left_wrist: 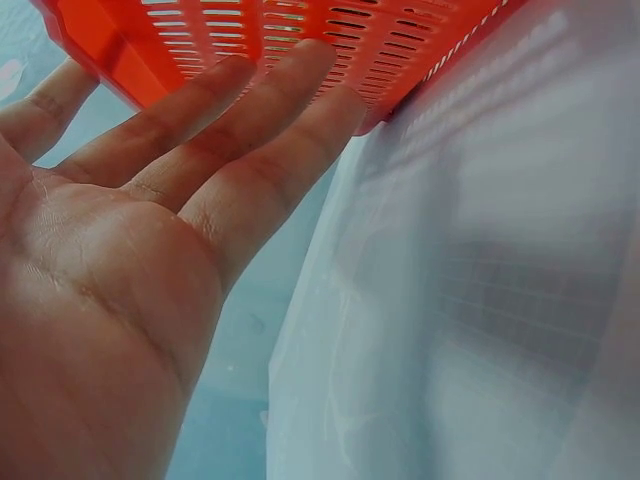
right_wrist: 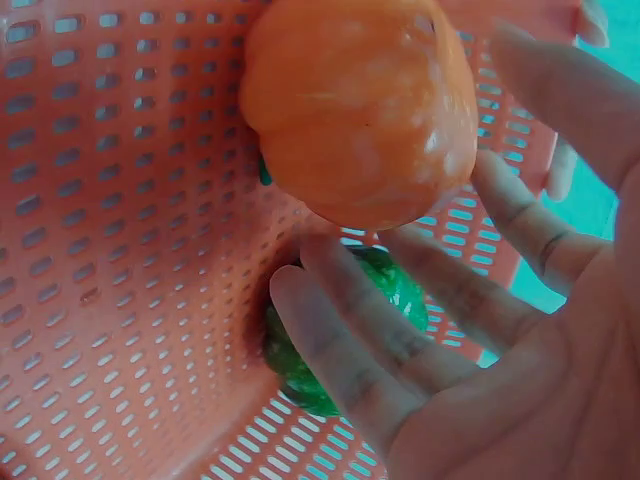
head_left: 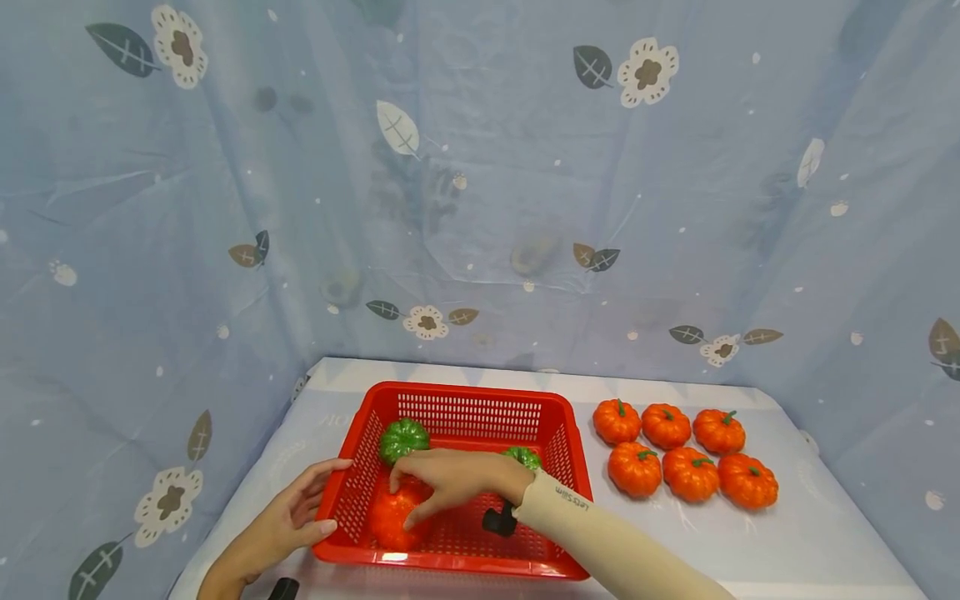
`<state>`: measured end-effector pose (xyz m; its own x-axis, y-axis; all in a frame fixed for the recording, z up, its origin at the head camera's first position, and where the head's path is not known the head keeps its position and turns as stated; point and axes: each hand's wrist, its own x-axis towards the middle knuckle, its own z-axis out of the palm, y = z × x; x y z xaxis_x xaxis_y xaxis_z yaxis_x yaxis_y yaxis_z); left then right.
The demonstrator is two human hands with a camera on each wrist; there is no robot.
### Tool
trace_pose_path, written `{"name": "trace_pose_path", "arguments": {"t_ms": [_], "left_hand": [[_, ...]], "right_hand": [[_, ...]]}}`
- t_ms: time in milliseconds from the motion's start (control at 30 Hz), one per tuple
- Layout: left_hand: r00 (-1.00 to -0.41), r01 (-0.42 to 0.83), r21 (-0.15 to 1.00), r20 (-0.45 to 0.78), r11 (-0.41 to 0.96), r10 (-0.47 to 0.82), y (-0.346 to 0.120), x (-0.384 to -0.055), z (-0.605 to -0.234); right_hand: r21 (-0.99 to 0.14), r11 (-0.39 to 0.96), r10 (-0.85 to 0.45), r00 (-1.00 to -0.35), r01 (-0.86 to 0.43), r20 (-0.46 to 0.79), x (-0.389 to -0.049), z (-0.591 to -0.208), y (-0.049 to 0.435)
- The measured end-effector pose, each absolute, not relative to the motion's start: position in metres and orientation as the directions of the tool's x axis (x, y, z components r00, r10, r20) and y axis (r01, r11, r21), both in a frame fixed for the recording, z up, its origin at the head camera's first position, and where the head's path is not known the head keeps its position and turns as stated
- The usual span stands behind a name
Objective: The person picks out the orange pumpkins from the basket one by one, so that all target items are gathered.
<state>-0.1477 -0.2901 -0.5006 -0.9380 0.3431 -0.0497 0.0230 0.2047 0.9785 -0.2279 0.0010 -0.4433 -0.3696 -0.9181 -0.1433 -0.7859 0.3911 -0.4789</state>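
Note:
A red plastic basket (head_left: 480,563) with slotted walls stands on the white table. In it an orange toy pumpkin (head_left: 392,525) lies near the front left corner. My right hand (head_left: 450,479) reaches down over this pumpkin, fingers spread and fingertips right at its side in the right wrist view. A green toy pumpkin (head_left: 403,440) sits behind it, and another green pumpkin (head_left: 523,457) is partly hidden by my right wrist. At the basket's left side, my left hand (head_left: 281,521) touches the rim with thumb and forefinger; its other fingers extend along the slotted wall (left_wrist: 290,30).
Right of the basket, several orange pumpkins (head_left: 691,475) stand in two rows on the table (head_left: 832,533). A blue patterned curtain (head_left: 510,208) hangs behind and along the sides of the table.

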Motion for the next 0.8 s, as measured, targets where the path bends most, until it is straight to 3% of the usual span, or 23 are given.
{"name": "trace_pose_path", "arguments": {"t_ms": [200,433,667,800], "left_hand": [[-0.934,0.02,0.982,-0.049,0.188,0.355,-0.29,-0.147,-0.499],[-0.935,0.017,0.983,-0.05,0.184,0.352,-0.291,-0.148,-0.501],[-0.929,0.041,0.983,-0.03,0.181,0.37,-0.291,-0.147,-0.501],[-0.925,0.045,0.983,-0.026,0.178,0.379,-0.291,-0.147,-0.501]], "right_hand": [[-0.384,0.424,-0.905,-0.369,-0.82,-0.211,-0.228,-0.444,0.005],[-0.49,0.374,-0.927,-0.336,-0.787,-0.168,-0.229,-0.439,0.011],[-0.443,0.38,-0.924,-0.311,-0.812,-0.221,-0.228,-0.435,0.013],[-0.51,0.345,-0.938,-0.276,-0.788,-0.208,-0.228,-0.438,0.014]]}}
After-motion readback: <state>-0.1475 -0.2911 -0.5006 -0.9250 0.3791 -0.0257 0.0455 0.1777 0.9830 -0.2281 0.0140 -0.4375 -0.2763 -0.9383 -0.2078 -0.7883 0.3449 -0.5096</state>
